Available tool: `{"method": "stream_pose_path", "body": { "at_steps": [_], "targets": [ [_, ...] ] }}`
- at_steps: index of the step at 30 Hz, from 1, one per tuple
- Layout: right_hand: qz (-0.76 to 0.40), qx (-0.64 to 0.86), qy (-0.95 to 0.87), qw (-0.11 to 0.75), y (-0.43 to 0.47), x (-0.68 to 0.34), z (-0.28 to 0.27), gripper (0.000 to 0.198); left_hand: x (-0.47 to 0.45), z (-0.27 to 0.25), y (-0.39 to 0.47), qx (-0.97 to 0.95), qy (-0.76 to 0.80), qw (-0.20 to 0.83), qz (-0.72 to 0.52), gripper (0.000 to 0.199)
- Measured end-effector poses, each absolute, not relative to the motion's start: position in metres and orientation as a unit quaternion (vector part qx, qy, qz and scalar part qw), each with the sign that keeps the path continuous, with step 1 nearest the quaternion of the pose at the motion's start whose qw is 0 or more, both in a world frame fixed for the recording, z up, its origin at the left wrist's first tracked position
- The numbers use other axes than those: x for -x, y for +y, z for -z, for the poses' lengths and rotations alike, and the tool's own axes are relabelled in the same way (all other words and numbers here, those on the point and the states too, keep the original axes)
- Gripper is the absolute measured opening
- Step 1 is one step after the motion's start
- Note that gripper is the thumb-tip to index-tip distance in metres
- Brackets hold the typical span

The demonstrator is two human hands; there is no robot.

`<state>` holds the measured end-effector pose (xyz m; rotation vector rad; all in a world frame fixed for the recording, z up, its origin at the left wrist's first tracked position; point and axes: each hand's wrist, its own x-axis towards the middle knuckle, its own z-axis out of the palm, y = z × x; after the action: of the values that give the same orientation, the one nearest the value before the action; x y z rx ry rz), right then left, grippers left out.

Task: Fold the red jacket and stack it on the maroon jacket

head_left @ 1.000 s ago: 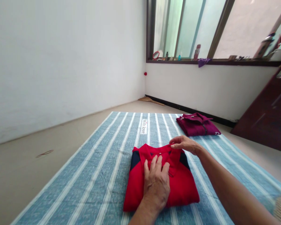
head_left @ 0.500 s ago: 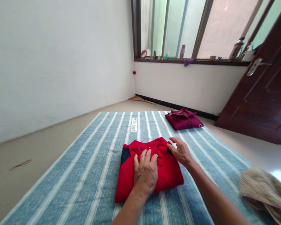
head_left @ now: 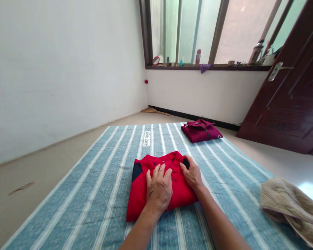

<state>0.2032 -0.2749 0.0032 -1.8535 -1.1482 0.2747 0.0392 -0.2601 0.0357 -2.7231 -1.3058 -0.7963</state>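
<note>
A folded red collared top (head_left: 138, 198) with dark navy shoulder panels lies on a blue-and-white striped cloth (head_left: 94, 194). My left hand (head_left: 159, 189) rests on the middle of its front, fingers spread and lying on the fabric. At the top's right shoulder is my right hand (head_left: 191, 173), thumb on the dark panel and fingers bent around the outer edge. The fingertips there are partly hidden.
A folded maroon garment (head_left: 202, 131) lies at the cloth's far right corner. Nearer on the right is a crumpled beige knitted item (head_left: 289, 208). A dark red door (head_left: 281, 114) stands at right. Bottles and small items line the window sill (head_left: 182, 67).
My right hand has moved in from beside the red top and closed on its right shoulder edge. My left hand stays on the front. The whole view has shifted slightly.
</note>
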Motion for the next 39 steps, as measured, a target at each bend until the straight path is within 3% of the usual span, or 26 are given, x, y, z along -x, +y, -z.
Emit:
{"method": "stream_pose_path", "body": {
  "at_steps": [11, 25, 31, 39],
  "targets": [
    [-0.106, 0.741, -0.458, 0.480, -0.276, -0.202, 0.003, 0.044, -0.041, -0.039, -0.262, 0.865, -0.428, -0.004, 0.263, 0.020],
    [-0.046, 0.723, -0.469, 0.505, -0.274, -0.201, 0.010, 0.040, -0.038, -0.036, -0.262, 0.867, -0.418, -0.013, 0.272, 0.027],
    [0.191, 0.693, -0.543, 0.435, -0.284, -0.181, -0.012, 0.031, -0.038, -0.037, -0.265, 0.864, -0.426, -0.033, 0.266, 0.026],
    [0.158, 0.673, -0.622, 0.367, -0.284, -0.159, -0.007, 0.021, -0.038, -0.038, -0.269, 0.865, -0.430, -0.048, 0.255, 0.023]
  ]
}}
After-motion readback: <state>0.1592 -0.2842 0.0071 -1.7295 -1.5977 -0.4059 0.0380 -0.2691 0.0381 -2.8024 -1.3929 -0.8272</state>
